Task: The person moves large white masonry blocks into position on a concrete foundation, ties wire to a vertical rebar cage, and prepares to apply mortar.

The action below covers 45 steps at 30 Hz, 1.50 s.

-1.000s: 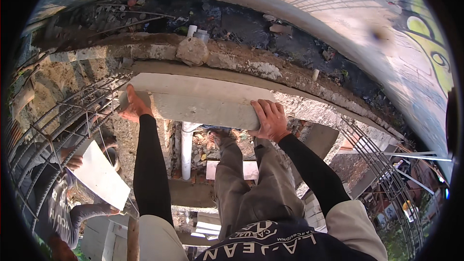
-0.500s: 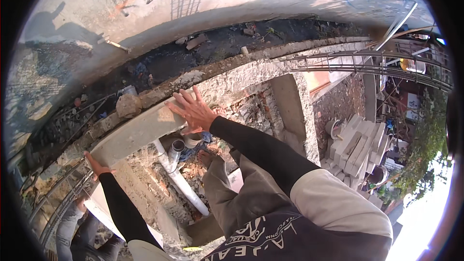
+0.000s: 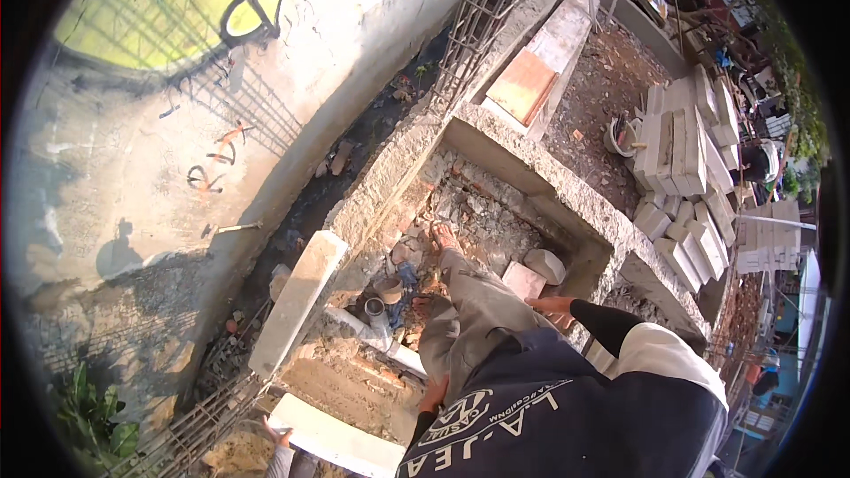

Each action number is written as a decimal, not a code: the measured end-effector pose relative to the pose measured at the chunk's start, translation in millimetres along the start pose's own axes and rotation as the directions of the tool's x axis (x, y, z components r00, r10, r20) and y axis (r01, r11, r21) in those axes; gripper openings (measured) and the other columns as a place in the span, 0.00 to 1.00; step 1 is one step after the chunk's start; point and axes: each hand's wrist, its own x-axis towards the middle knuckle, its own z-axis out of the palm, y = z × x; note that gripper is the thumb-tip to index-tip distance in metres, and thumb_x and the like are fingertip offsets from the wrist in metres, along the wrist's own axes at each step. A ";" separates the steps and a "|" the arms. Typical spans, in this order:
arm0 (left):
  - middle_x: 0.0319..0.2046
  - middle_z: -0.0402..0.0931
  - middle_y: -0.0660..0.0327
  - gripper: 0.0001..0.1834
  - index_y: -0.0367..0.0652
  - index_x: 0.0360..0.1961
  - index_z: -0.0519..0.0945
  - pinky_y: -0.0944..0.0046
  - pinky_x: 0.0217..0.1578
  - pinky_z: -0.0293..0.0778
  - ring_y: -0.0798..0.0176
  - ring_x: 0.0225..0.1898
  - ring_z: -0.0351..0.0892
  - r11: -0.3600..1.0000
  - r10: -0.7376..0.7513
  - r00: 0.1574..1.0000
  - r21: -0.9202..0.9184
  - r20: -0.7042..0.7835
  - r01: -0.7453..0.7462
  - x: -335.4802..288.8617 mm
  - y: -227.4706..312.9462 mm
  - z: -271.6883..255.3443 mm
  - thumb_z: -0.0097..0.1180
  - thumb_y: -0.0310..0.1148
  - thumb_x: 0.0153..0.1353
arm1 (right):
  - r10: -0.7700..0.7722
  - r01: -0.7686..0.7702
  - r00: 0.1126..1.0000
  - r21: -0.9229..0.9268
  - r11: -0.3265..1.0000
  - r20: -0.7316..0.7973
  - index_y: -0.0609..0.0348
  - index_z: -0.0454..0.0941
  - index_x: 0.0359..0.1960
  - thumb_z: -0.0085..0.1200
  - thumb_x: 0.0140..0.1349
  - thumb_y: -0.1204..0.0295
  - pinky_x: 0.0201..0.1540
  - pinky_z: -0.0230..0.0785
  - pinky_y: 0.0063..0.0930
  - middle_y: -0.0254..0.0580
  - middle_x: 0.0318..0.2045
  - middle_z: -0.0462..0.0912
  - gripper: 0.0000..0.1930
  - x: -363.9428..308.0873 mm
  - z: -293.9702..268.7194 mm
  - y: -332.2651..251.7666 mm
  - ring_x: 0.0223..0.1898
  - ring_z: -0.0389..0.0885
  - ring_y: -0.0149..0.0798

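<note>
A long pale lightweight block lies along the top of the low rough wall, apart from both hands. My left hand hangs low beside my thigh, and its fingers are too small and partly hidden to read. Held out to my right, my right hand has its fingers stretched out and nothing seen in it. It is nearest to a small pinkish block and a rounded grey lump on the pit floor. My bare feet stand among rubble in the pit.
At lower left, another person's hand touches a white block. A pipe and a clay-coloured pot lie by my feet. Rebar cages rise ahead; stacked blocks stand right. Concrete beams frame the pit.
Both hands have left the pale block, which stays on the wall. My left hand has dropped to my thigh; my right has swung out to the right. The view has turned right.
</note>
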 end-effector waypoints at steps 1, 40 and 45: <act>0.69 0.67 0.34 0.48 0.33 0.74 0.64 0.54 0.68 0.63 0.42 0.72 0.66 1.000 0.018 1.000 0.019 -0.026 -0.018 1.5 -17.4 1.1 0.55 0.63 0.67 | 0.003 -0.012 0.995 0.098 0.995 0.095 0.49 0.53 0.81 0.40 0.60 0.20 0.72 0.56 0.67 0.52 0.79 0.57 0.57 -6.9 10.3 5.7 0.75 0.61 0.59; 0.62 0.78 0.46 0.23 0.43 0.67 0.76 0.57 0.64 0.68 0.50 0.62 0.78 0.827 0.212 0.847 0.372 0.487 -0.421 77.9 429.3 111.1 0.51 0.42 0.76 | -0.012 0.607 0.651 0.512 0.607 -0.759 0.63 0.82 0.55 0.57 0.68 0.52 0.43 0.80 0.40 0.50 0.38 0.89 0.26 120.9 -203.2 235.7 0.39 0.89 0.45; 0.61 0.80 0.47 0.24 0.43 0.67 0.75 0.58 0.66 0.67 0.51 0.63 0.78 0.777 0.330 0.719 0.257 0.611 -0.574 121.6 455.3 126.0 0.51 0.44 0.77 | -0.099 0.841 0.441 0.371 0.394 -0.892 0.62 0.79 0.61 0.56 0.71 0.54 0.37 0.80 0.36 0.50 0.43 0.88 0.26 97.8 -237.0 175.0 0.36 0.88 0.40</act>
